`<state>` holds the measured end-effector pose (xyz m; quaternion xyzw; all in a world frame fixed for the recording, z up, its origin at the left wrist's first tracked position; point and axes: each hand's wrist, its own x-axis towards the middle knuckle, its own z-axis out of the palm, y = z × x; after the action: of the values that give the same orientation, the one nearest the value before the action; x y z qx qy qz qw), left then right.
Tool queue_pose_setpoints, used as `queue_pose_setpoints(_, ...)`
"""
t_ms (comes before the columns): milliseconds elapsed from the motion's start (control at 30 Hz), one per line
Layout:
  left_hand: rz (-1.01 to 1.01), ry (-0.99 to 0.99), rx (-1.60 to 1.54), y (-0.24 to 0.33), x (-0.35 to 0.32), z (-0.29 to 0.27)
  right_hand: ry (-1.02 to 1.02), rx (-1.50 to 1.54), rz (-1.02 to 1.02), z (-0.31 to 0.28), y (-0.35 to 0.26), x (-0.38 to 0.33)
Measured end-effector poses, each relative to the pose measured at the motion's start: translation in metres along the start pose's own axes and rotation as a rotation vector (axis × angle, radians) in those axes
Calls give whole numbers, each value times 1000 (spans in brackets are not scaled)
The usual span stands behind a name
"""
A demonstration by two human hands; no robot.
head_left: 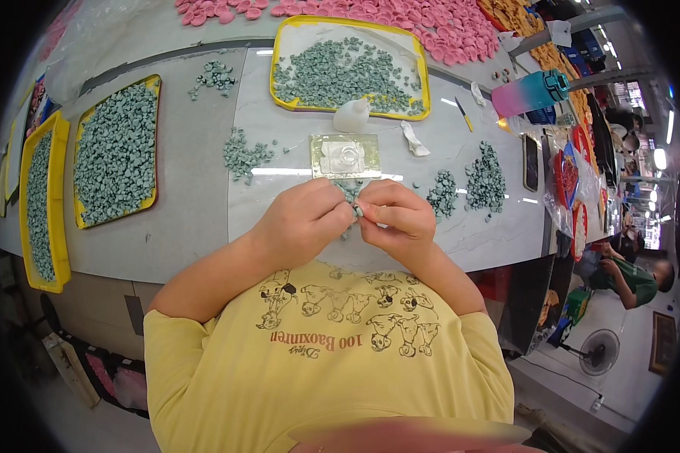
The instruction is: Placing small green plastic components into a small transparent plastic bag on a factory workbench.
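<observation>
Thumb and forefinger of the right hand (399, 220) were pinched almost together, and between their tips sat one small dark-green piece (357, 211), right where the two hands met! The left hand (302, 215) was in close too, fingers curled in tight with the tips near the piece, though whether they gripped anything could not be told. Just past the knuckles, a little heap of green pieces (347, 187) peeped out on the grey tabletop (196, 226), and behind it lay a shiny yellowish plate (319, 143) with a clear round dish (348, 156) on it. Further out, a white bottle (351, 118) stood by the near edge of a yellow-rimmed tray (426, 75), and that one was loaded with green pieces! Right of the bottle lay a crumpled tissue (414, 140), then two more heaps, then a dark phone (531, 162). Over on the left came another loose heap and a well-filled yellow tray (158, 136); and across the far side, pink pieces (431, 30) were spread wide
</observation>
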<state>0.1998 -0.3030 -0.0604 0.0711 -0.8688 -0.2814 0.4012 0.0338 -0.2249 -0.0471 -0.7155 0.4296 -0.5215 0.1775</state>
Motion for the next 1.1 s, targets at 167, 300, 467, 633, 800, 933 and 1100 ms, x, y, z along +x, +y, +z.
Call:
queue_pose_setpoints(167, -23, -68, 12, -6, -2, -3, -17, -44, -44, 4, 6, 2)
queue_pose_setpoints(300, -36, -75, 16, -5, -2, 3, -47, -121, -80, -2, 7, 2)
queue_pose_setpoints(467, -70, -107, 49, -8, 4, 7, -6, -147, 56, -3, 8, -7)
queue_pose_setpoints(633, -101, -97, 34, -16, 5, 10, 30, -151, 186, -1, 17, -15)
queue_pose_setpoints(800, -737, -33, -671, -6, -6, 16, 122, -124, 43, 8, 27, -16)
queue_pose_setpoints(933, -929, -67, -1215, -6, -13, 6, 126, -125, 64, 17, 21, -14)
queue_pose_setpoints(1100, -981, -84, -1399, -8, -19, -2, 99, -167, 104, 25, 13, -11)
